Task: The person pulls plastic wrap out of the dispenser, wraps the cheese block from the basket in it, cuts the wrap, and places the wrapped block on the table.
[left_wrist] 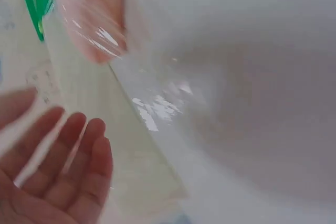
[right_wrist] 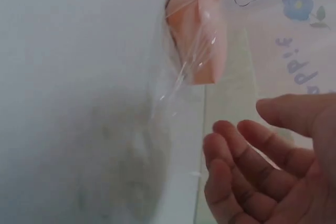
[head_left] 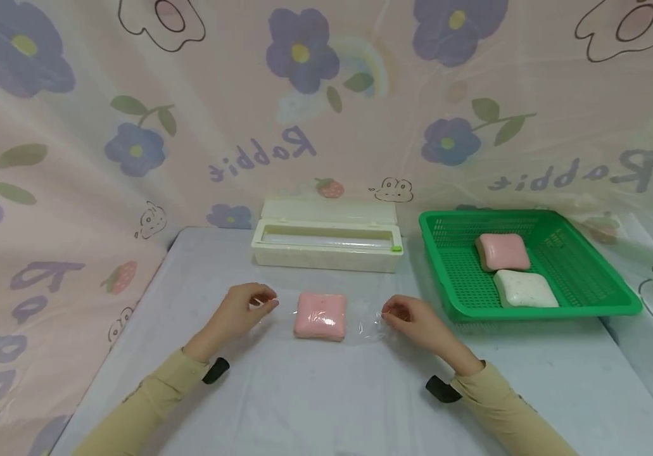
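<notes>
A pink, rounded square block (head_left: 320, 316), like a bar of soap, lies on the white-covered table under clear plastic film (head_left: 367, 324). The film spreads out past its left and right sides. To the left is my left hand (head_left: 243, 309), fingers loosely bent by the film's end. My right hand (head_left: 414, 320) is at the opposite end, its fingertips close to the film edge. Both wrist views show the thumb apart from the fingers, with nothing gripped in the left hand (left_wrist: 65, 169) or the right hand (right_wrist: 262, 169).
Behind the block stands a white cling film dispenser (head_left: 326, 258), lid up, a roll inside and a green slider at its right end. A green basket (head_left: 446, 278) at the right holds another pink block (head_left: 504, 252) and a white one (head_left: 526, 290). A patterned curtain (head_left: 355, 139) hangs behind.
</notes>
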`<action>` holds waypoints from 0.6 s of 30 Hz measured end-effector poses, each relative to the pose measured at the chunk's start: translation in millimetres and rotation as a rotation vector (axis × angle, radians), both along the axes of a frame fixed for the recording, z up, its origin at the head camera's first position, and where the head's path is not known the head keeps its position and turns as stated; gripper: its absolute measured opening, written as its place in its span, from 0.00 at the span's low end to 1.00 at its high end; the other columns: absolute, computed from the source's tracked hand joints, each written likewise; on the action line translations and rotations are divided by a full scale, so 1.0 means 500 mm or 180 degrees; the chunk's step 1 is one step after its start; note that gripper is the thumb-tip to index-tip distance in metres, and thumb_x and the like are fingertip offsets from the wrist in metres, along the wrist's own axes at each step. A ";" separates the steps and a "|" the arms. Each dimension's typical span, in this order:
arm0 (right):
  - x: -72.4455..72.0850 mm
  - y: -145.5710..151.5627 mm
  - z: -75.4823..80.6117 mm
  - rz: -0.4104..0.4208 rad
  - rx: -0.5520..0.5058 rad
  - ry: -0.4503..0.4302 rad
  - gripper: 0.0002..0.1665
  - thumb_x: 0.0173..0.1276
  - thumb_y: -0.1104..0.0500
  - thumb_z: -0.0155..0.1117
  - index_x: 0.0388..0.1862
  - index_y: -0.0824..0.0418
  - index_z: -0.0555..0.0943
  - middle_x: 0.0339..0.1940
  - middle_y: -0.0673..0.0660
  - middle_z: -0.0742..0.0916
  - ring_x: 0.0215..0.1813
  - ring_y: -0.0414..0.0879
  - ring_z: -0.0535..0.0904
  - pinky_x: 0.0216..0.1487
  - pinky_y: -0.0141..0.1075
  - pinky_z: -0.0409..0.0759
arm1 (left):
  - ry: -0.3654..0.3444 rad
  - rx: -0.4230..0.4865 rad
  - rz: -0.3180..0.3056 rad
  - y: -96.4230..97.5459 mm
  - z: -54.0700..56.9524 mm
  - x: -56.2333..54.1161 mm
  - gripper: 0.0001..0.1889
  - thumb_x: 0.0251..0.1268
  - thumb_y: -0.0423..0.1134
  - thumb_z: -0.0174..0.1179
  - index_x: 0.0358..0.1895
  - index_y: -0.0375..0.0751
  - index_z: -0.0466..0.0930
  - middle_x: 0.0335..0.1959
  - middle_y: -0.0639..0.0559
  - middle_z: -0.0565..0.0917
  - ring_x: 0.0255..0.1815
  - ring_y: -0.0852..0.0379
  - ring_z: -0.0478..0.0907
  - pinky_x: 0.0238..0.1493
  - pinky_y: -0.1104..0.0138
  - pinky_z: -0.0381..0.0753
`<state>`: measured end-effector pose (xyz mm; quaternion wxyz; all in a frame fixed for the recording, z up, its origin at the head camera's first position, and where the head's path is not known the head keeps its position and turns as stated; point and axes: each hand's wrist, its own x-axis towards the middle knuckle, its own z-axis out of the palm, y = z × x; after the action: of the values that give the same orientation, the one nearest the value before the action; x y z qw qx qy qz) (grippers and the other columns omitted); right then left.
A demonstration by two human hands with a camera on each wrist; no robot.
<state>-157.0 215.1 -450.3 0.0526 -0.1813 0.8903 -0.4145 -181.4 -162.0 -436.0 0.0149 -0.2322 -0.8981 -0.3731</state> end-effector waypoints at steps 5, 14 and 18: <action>0.004 -0.032 0.007 0.0466 0.0123 0.0484 0.15 0.67 0.61 0.65 0.50 0.66 0.80 0.44 0.55 0.85 0.44 0.46 0.81 0.41 0.38 0.82 | 0.0339 -0.0339 -0.0843 0.038 0.004 0.013 0.20 0.65 0.41 0.63 0.56 0.33 0.79 0.55 0.45 0.80 0.59 0.50 0.75 0.60 0.57 0.74; 0.014 -0.101 -0.007 0.0921 0.0662 0.0926 0.34 0.65 0.58 0.67 0.68 0.63 0.69 0.69 0.62 0.70 0.67 0.55 0.68 0.60 0.48 0.74 | 0.1035 -0.1146 -0.1338 0.066 -0.027 0.026 0.27 0.62 0.49 0.65 0.61 0.38 0.76 0.64 0.43 0.73 0.65 0.46 0.68 0.65 0.52 0.67; 0.014 -0.120 -0.013 0.1049 0.0734 0.0945 0.37 0.62 0.58 0.70 0.68 0.64 0.68 0.70 0.62 0.69 0.70 0.55 0.65 0.62 0.48 0.72 | 0.1192 -0.1266 -0.1389 0.068 -0.031 0.027 0.27 0.59 0.45 0.68 0.60 0.38 0.77 0.64 0.42 0.73 0.65 0.45 0.68 0.64 0.52 0.68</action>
<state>-149.9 154.9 -457.0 0.0085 -0.3757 0.8881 -0.2648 -168.0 -127.9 -451.7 0.0537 -0.4815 -0.8642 -0.1361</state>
